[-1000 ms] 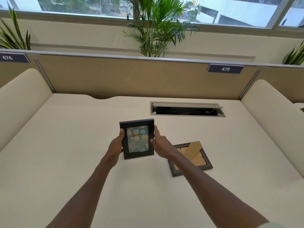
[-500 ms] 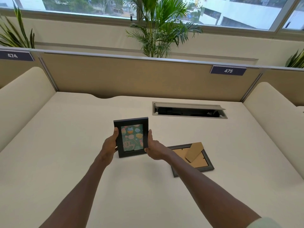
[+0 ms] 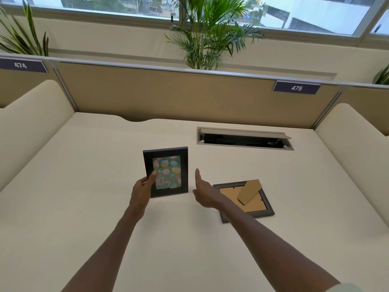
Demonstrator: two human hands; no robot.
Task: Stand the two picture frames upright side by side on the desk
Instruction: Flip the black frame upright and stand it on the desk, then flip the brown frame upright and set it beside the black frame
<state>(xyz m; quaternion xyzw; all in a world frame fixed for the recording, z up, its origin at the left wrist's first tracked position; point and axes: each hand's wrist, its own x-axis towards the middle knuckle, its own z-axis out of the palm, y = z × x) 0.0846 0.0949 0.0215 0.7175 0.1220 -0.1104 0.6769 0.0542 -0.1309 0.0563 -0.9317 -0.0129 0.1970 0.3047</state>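
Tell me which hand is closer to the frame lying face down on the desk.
Right. The right hand hovers open at the face-down frame's left edge; the left hand holds the upright frame farther left.

Black upright frame with green cupcake print, tan-backed flat frame, cream desk

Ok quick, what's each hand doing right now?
Left hand: holding the upright picture frame by its left edge.
Right hand: open, holding nothing, beside the frame.

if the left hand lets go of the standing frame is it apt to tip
Possibly: the standing frame is tall on a narrow bottom edge, and its prop is hidden. The left hand grips its edge; the right hand is off.
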